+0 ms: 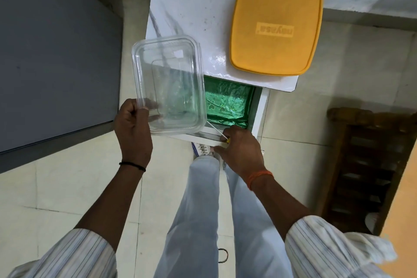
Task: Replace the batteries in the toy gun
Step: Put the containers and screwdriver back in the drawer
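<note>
Left hand (133, 124) grips our clear tub (168, 86) by its near corner; right hand (240, 149) pinches a thin screwdriver (217, 131) above the open drawer (228, 102).

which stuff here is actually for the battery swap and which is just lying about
For the job:
- screwdriver, thin shaft, held in the right hand
- clear plastic container, looks empty, held by the left hand

Lying about:
- yellow lid on the white table
- green foil lining in the open drawer

No toy gun or batteries in view.
</note>
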